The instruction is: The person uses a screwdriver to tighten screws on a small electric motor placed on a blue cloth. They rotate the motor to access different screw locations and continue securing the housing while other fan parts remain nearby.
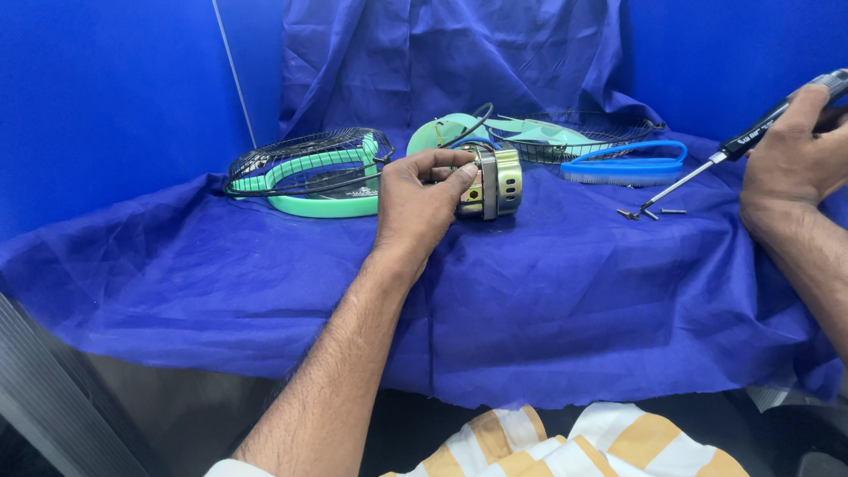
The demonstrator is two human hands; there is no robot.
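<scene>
My left hand (417,205) grips the metal motor (495,184); my right hand (795,155) holds a screwdriver (707,168) touching small screws (649,213).

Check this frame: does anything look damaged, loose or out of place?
Nothing looks broken. Three small screws lie loose on the blue cloth by the screwdriver tip, and the fan lies in separate pieces: two grilles, blades, motor.

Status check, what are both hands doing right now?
Left hand grips motor. Right hand holds screwdriver, tip at loose screws. Nothing in the way.
</scene>
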